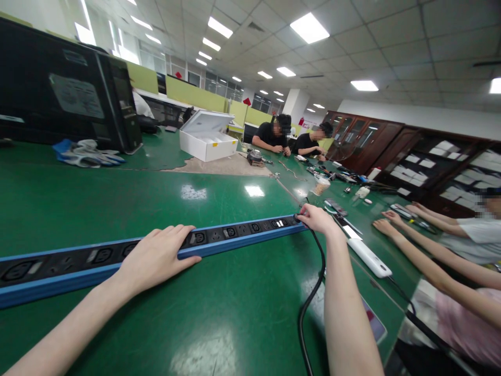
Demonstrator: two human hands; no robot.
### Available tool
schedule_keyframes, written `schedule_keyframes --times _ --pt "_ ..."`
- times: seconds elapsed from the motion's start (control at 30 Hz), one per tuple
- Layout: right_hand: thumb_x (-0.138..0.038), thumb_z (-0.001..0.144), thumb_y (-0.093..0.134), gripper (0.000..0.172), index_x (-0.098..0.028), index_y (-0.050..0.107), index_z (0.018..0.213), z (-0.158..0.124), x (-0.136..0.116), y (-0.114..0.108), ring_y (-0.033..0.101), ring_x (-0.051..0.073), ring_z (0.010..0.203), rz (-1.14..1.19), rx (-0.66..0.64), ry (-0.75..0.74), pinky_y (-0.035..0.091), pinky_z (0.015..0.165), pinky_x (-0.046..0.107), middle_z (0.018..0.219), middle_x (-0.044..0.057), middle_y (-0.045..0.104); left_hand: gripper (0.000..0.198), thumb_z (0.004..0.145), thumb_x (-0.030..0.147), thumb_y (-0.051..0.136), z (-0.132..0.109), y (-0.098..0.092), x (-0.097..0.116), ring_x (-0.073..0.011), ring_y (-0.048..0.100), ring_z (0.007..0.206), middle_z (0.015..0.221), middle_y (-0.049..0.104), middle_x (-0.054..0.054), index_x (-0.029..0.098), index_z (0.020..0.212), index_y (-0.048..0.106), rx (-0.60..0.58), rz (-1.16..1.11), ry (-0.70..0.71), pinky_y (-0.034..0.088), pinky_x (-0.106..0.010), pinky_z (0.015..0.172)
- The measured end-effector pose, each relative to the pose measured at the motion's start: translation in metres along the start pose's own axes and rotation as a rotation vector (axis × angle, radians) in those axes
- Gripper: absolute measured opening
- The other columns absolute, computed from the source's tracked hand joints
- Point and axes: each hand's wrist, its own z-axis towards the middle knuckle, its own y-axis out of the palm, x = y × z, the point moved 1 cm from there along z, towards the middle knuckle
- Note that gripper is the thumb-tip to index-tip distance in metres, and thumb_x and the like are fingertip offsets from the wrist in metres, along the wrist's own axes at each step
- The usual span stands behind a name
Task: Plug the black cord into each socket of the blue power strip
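A long blue power strip (235, 234) with black sockets lies across the green table (164, 198). My left hand (156, 256) rests flat on top of its middle, fingers stretched out and together. My right hand (318, 217) is at the strip's far right end, fingers pinched on the black cable (315, 292) where it enters the strip. The cable curves down toward me along my right forearm.
A black cabinet (66, 89) and gloves (88, 154) stand at the back left, a white open box (207, 137) behind. A white power strip (368, 257) and small tools lie right. A person's two arms (422, 245) reach in from the right; two people sit far back.
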Motion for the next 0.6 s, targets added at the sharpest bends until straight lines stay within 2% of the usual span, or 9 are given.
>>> schedule_keyframes --times 0.23,0.6 --pt "-0.046 0.090 0.066 0.025 -0.026 0.066 0.105 0.0059 -0.0015 0.0107 0.068 0.019 0.084 -0.040 0.033 0.018 0.043 0.068 0.025 0.100 0.005 0.074 0.077 0.082 0.073 0.054 0.0007 -0.0003 0.0010 -0.0353 0.062 0.115 0.129 0.066 -0.013 0.022 0.139 0.055 -0.009 0.008 -0.003 0.044 -0.043 0.093" --pt "-0.050 0.085 0.067 0.028 -0.026 0.068 0.100 0.0092 -0.0008 0.0061 0.070 0.022 0.088 -0.080 0.036 -0.012 0.045 0.068 0.026 0.099 0.006 0.075 0.075 0.083 0.071 0.054 0.0004 -0.0012 0.0008 -0.0345 0.063 0.113 0.126 0.067 -0.013 0.022 0.139 0.054 -0.004 0.000 0.007 0.045 -0.044 0.093"
